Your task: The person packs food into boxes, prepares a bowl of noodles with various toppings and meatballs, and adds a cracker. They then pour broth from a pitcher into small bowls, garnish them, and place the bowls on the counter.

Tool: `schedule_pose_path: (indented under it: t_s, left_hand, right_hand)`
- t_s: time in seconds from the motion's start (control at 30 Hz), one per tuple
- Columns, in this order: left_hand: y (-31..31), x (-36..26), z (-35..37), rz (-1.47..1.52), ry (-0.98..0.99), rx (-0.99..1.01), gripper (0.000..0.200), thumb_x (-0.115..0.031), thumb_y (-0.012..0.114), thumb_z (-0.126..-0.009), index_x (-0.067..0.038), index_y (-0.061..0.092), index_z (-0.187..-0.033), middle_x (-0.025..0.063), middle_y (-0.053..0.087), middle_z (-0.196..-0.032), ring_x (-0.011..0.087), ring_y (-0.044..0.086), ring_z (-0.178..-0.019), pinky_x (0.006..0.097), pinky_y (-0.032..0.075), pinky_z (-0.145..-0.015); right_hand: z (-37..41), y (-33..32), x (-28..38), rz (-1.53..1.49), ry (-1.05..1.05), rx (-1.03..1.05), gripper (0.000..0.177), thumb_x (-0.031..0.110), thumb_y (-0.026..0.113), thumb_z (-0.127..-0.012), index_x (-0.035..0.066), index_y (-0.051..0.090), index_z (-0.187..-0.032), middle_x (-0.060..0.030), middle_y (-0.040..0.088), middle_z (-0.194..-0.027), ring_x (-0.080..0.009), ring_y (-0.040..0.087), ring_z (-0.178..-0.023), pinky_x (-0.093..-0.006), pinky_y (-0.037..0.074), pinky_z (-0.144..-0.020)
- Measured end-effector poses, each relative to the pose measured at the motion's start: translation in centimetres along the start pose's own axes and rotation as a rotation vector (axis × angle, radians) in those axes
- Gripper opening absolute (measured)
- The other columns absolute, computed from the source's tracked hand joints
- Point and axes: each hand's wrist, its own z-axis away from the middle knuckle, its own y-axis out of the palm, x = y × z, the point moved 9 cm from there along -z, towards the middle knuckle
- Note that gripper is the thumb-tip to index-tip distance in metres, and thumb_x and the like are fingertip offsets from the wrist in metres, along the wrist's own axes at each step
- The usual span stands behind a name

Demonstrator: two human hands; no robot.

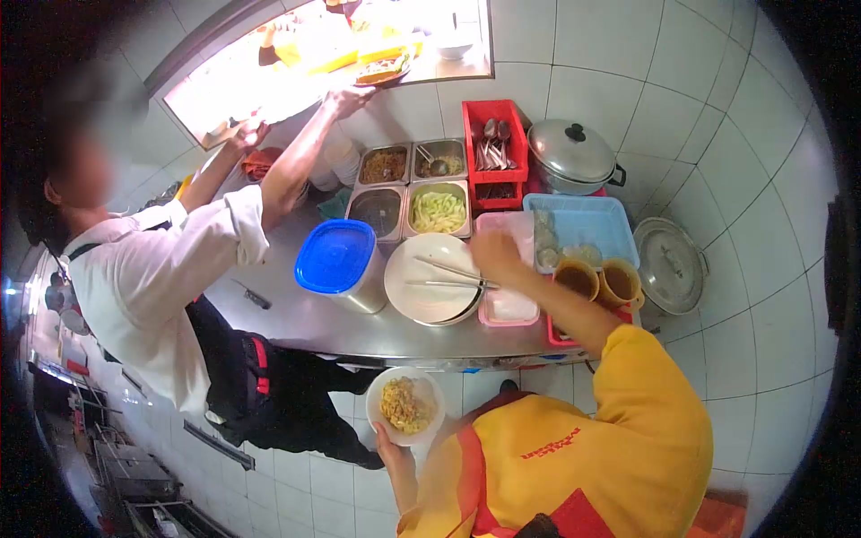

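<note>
One white bowl holding a single yellowish portion of food sits in the left hand of a kitchen worker in a yellow-and-red shirt, held in front of the steel counter and apart from it; the thumb lies against the bowl's side, the fingers beneath mostly hidden. The right hand reaches over one pink container, its fingertips hidden, so whether it grips anything cannot be told. Just beside it, two slim metal lengths, resembling one pair of tongs, lie across a white plate, with at least one more dish edge showing beneath. Left of the plate stands one tub with a blue lid. Behind are four steel pans in two rows of two, one filled with pale green slices, another holding one ladle. To the right are one red bin of spoons, one lidded pot, one light-blue tray and two yellowish mugs of brown liquid. At left, one co-worker in a white shirt stretches both arms to the bright hatch, one hand at a filled plate.
</note>
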Motion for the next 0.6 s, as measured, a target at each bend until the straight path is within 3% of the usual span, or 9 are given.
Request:
schedule_pose_path:
  t_s: [0.03,0.07,0.17,0.2,0.27,0.4,0.5,0.57,0.6]
  left_hand:
    - [0.4,-0.3,-0.1,0.000,0.004,0.002,0.063,-0.048,0.045,-0.092,0.000,0.037,-0.132,0.0134,0.047,-0.131,0.0264,0.049,-0.118,0.0402,0.041,-0.097]
    - [1.0,-0.7,0.1,0.001,0.016,0.028,0.063,-0.048,0.045,-0.092,0.000,0.037,-0.132,0.0134,0.047,-0.130,0.0259,0.048,-0.118,0.0392,0.040,-0.097]
    - [2.4,-1.5,0.5,0.009,0.034,0.055,0.062,-0.048,0.044,-0.093,0.000,0.038,-0.132,0.0135,0.047,-0.129,0.0253,0.048,-0.118,0.0378,0.040,-0.097]
    - [2.9,-1.6,0.5,0.013,0.032,0.059,0.062,-0.048,0.044,-0.093,0.000,0.038,-0.132,0.0134,0.047,-0.129,0.0252,0.048,-0.118,0.0374,0.039,-0.098]
    - [3.8,-2.3,1.1,-0.045,0.053,0.052,0.062,-0.048,0.043,-0.093,0.000,0.038,-0.132,0.0135,0.047,-0.129,0.0252,0.048,-0.118,0.0375,0.039,-0.097]
    - [4.7,-2.1,1.6,-0.082,0.018,0.027,0.061,-0.046,0.043,-0.094,0.000,0.037,-0.132,0.0135,0.048,-0.129,0.0256,0.048,-0.118,0.0376,0.040,-0.097]
    - [5.8,-2.0,1.9,-0.002,0.021,0.009,0.061,-0.046,0.043,-0.094,0.000,0.037,-0.132,0.0140,0.048,-0.129,0.0256,0.049,-0.117,0.0379,0.041,-0.096]
    - [6.4,-2.2,3.3,-0.080,-0.037,-0.065,0.061,-0.046,0.043,-0.094,0.002,0.037,-0.132,0.0149,0.048,-0.128,0.0255,0.050,-0.116,0.0382,0.042,-0.096]
    - [7.0,-2.7,3.6,-0.078,-0.038,-0.076,0.061,-0.046,0.043,-0.094,0.002,0.037,-0.132,0.0149,0.048,-0.128,0.0255,0.050,-0.116,0.0382,0.042,-0.096]
  right_hand:
    - [-2.9,-2.0,-3.0,-0.080,0.171,-0.077,0.022,0.019,0.052,-0.083,0.002,0.063,-0.073,-0.0184,0.061,-0.069,-0.0347,0.063,-0.067,-0.0467,0.049,-0.058]
    - [-5.1,-5.7,-4.2,-0.159,0.033,-0.324,0.018,0.013,0.051,-0.079,0.002,0.063,-0.072,-0.0198,0.061,-0.068,-0.0372,0.062,-0.065,-0.0482,0.049,-0.058]
    - [-13.3,-6.3,-12.2,-0.179,0.169,-0.547,0.018,0.017,0.056,-0.079,0.001,0.064,-0.078,-0.0238,0.061,-0.076,-0.0393,0.062,-0.074,-0.0482,0.050,-0.065]
    - [-14.3,-6.3,-12.3,-0.185,0.152,-0.560,0.018,0.017,0.056,-0.079,0.001,0.064,-0.078,-0.0238,0.061,-0.076,-0.0393,0.062,-0.074,-0.0482,0.050,-0.065]
    - [-16.9,-4.2,-14.0,-0.255,0.360,-0.367,0.023,0.023,0.057,-0.081,0.002,0.067,-0.080,-0.0241,0.064,-0.086,-0.0373,0.064,-0.082,-0.0468,0.051,-0.069]
    - [-19.6,-2.8,-16.4,-0.275,0.587,-0.462,0.026,0.026,0.058,-0.082,0.003,0.068,-0.084,-0.0227,0.065,-0.094,-0.0359,0.064,-0.089,-0.0456,0.052,-0.075]
    - [-20.1,-2.6,-17.3,-0.374,0.730,-0.347,0.028,0.026,0.059,-0.080,0.003,0.067,-0.094,-0.0208,0.065,-0.099,-0.0351,0.064,-0.092,-0.0455,0.051,-0.078]
    - [-18.7,-3.1,-18.2,-0.459,0.914,-0.399,0.036,0.030,0.045,-0.090,0.002,0.067,-0.092,-0.0226,0.064,-0.098,-0.0354,0.063,-0.094,-0.0444,0.051,-0.079]
    - [-18.6,-3.9,-17.6,-0.467,0.875,-0.397,0.030,0.028,0.051,-0.087,0.002,0.067,-0.092,-0.0219,0.064,-0.100,-0.0345,0.063,-0.094,-0.0437,0.051,-0.080]
